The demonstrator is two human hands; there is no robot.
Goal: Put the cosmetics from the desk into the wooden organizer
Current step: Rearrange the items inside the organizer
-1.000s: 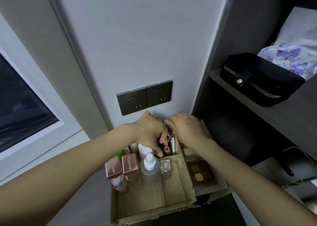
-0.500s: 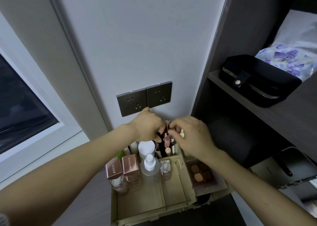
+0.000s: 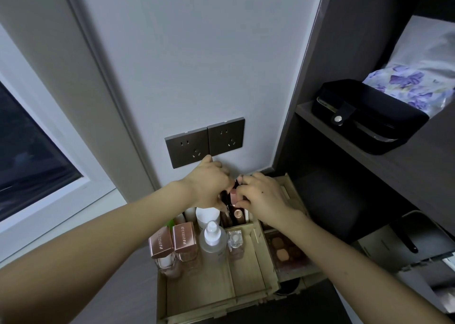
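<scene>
Slim glossy lipstick tubes (image 3: 233,201) between both hands, above slatted wooden organizer (image 3: 248,272)

Two hands meet over the back of a wooden organizer (image 3: 248,278): the left hand (image 3: 209,185) and right hand (image 3: 262,197) both pinch slim lipstick tubes (image 3: 232,197) standing in a rear slot. In front of them, inside the organizer, stand two rose-capped bottles (image 3: 172,242), a clear pump bottle (image 3: 213,240) and a small vial (image 3: 235,243). An eyeshadow palette (image 3: 286,252) lies in the right-hand tray.
</scene>
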